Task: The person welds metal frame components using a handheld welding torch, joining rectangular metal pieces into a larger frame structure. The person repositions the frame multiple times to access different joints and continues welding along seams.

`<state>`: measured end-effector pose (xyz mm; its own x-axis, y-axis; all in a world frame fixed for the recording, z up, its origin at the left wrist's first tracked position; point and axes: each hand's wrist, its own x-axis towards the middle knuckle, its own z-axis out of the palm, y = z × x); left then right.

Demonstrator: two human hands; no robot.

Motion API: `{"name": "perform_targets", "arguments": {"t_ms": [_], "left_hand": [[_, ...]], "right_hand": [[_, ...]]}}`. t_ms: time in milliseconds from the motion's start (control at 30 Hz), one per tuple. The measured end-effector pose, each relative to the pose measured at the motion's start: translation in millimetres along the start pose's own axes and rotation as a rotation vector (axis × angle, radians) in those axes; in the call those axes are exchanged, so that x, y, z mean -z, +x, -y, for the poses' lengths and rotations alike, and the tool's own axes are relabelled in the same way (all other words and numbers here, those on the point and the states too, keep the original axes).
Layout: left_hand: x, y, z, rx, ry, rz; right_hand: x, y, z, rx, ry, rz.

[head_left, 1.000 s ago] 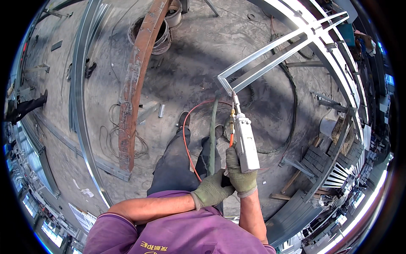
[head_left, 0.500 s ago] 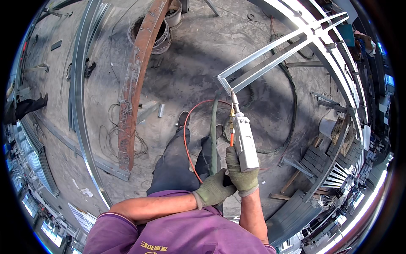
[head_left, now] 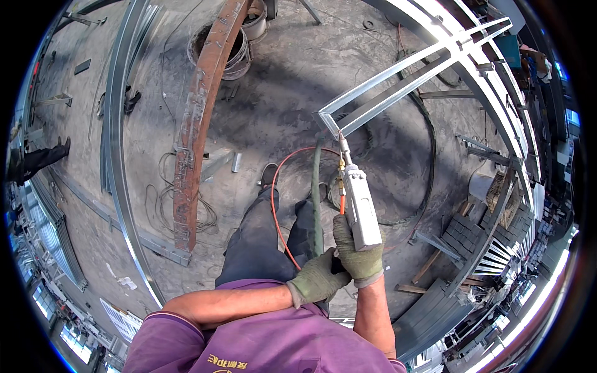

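My right hand (head_left: 360, 258), in a green-grey work glove, is closed around a pale handheld welding gun (head_left: 363, 211). The gun's slim nozzle (head_left: 344, 147) points away from me, its tip at the mitred corner of a silver square-tube frame (head_left: 398, 87). Just left of it my left hand (head_left: 318, 278), gloved alike, is closed on the green-sleeved cable (head_left: 316, 205) beside a black part near the gun's rear; its exact grip is partly hidden. An orange-red hose (head_left: 278, 211) loops from a brass fitting on the gun past my legs.
A rusty steel beam (head_left: 198, 124) and a long silver tube (head_left: 116, 124) stand to the left. Two buckets (head_left: 239, 65) are at the back. Dark cable (head_left: 431, 155) curves over the floor. Stacked dark blocks (head_left: 463, 236) and metal rails lie at right. Another person's leg (head_left: 45, 156) shows far left.
Both hands and the gun have shifted very slightly to the right. The nozzle tip stays at the frame's corner, and both grips are kept.
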<state>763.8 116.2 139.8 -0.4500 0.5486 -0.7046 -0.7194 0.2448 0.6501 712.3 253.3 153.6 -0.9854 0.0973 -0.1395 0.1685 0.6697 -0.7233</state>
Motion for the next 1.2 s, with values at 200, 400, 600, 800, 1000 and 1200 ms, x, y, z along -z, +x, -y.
{"name": "perform_targets", "arguments": {"t_ms": [200,400,600,800,1000,1200], "left_hand": [[-4.0,3.2,0.0,0.049,-0.029,0.013],[-7.0,4.0,-0.1,0.016,0.017,-0.005],[-13.1,1.2,2.2,-0.012,0.011,-0.037],[-14.9,3.6,10.1,0.021,-0.012,-0.016],[-14.1,1.3,7.2,0.009,-0.017,-0.021],[-14.0,0.5,6.3,0.033,-0.011,-0.01]], "right_hand": [[4.4,3.1,1.4,-0.068,0.038,0.032],[6.5,6.1,0.7,-0.025,-0.001,0.025],[7.5,3.9,0.5,-0.05,0.018,0.019],[6.6,-1.1,-5.7,-0.087,0.044,0.029],[6.0,-2.0,-4.7,-0.11,0.056,0.025],[7.2,-4.0,-5.4,-0.108,0.056,0.037]]}}
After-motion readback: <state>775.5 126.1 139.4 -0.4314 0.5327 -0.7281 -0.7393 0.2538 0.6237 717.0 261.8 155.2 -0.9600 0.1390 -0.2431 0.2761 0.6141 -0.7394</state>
